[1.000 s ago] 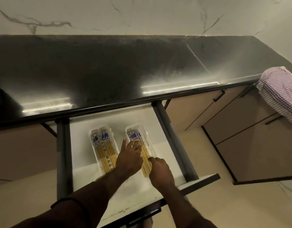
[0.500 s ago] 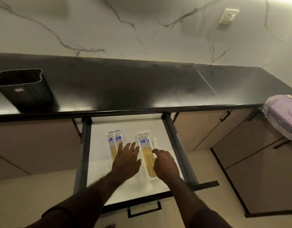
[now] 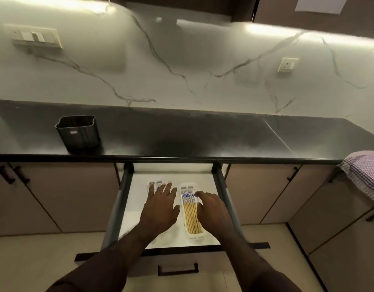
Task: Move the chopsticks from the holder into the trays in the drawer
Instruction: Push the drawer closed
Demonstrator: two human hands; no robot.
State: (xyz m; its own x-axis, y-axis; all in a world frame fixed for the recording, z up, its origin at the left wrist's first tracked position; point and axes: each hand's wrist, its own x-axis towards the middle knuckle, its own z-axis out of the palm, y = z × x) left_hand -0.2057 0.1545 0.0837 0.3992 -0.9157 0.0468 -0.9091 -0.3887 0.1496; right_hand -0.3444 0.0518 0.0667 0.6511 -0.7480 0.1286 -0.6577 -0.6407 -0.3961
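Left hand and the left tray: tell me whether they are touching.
Touching. The head view shows the left hand lying flat on the left tray, fingers spread over it and covering most of it, with no gap visible.

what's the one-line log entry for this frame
left hand flat on left tray | right hand beside right tray, chopsticks inside | holder on counter

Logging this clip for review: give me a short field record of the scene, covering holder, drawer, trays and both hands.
holder: black holder upright on the countertop, no chopsticks showing
drawer: drawer pulled open
right tray: right tray filled with chopsticks
left tray: left tray mostly hidden
left hand: left hand flat over left tray, open
right hand: right hand beside right tray, holding nothing
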